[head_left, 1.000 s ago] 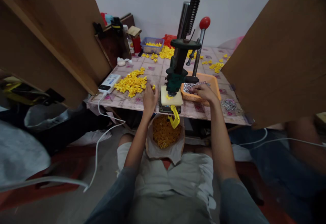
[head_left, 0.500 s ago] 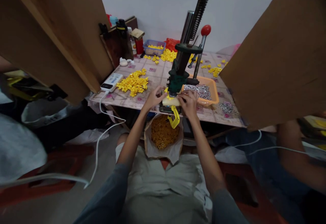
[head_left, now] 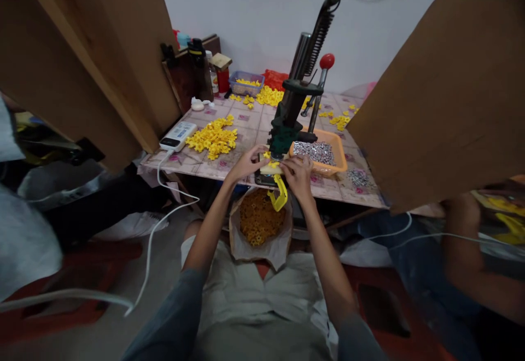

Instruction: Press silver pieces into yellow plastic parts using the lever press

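Note:
A dark green hand press (head_left: 284, 134) with a spring and a red-knobbed lever stands at the table's front edge. Beneath its head is a pale block (head_left: 268, 170), with small yellow flower-shaped pieces (head_left: 274, 164) on it. My left hand (head_left: 248, 164) is at the left of the block, thumb and fingers closed round a yellow flower-shaped piece (head_left: 267, 155). From the right, my right hand (head_left: 298, 174) reaches in with fingertips pinched together beside the press head; what they hold is too small to see. A bent yellow plastic strip (head_left: 280, 194) hangs below the block.
An orange basket (head_left: 341, 156) of small shiny metal parts stands right of the press. Yellow pieces (head_left: 213, 138) lie heaped on the left, near a white power bank (head_left: 178, 135). A lined bag (head_left: 262, 251) of yellow pieces sits below. Cardboard panels (head_left: 447, 93) flank the table; another person's arm (head_left: 471, 262) is at right.
The view has shifted a little, so the press sits lower in the picture. Both hands stay at the press head; the yellow pieces under it show more clearly now.

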Demonstrator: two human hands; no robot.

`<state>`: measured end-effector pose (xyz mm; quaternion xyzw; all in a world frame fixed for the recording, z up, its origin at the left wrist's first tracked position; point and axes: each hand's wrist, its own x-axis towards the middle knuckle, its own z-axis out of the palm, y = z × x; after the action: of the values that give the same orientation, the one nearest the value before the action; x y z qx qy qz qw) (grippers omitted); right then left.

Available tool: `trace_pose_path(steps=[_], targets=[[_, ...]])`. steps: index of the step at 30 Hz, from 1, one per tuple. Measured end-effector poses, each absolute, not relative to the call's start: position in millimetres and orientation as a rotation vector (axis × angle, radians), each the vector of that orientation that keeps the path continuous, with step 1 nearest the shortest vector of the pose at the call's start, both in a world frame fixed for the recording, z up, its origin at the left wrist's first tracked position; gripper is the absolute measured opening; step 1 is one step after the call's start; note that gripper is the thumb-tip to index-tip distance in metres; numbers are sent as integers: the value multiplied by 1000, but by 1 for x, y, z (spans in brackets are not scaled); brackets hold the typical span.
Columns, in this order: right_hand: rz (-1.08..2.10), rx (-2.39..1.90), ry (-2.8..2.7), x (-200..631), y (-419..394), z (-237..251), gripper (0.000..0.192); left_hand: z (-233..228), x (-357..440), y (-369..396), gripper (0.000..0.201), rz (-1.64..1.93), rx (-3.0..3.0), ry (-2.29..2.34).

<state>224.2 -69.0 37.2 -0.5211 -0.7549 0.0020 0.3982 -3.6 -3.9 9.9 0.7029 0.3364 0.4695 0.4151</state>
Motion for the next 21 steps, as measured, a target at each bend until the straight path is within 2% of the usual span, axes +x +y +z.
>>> trace_pose_path(steps=[4, 12, 17, 19, 21], targets=[[75, -1244, -2037, 235, -78, 48, 29, 14, -7, -9, 55, 1088, 1790, 817], [-83, -1221, -2201, 223, -78, 63, 36, 17, -11, -11, 55, 1040, 1794, 749], [-69, -1189, -2310, 217, -85, 60, 43, 18, -11, -12, 53, 1038, 1812, 750], [-100, -1221, -2236, 219, -88, 70, 44, 18, -10, -12, 54, 1055, 1792, 750], [-187, -1281, -1935, 223, -80, 91, 49, 18, -8, -12, 55, 1077, 1768, 762]])
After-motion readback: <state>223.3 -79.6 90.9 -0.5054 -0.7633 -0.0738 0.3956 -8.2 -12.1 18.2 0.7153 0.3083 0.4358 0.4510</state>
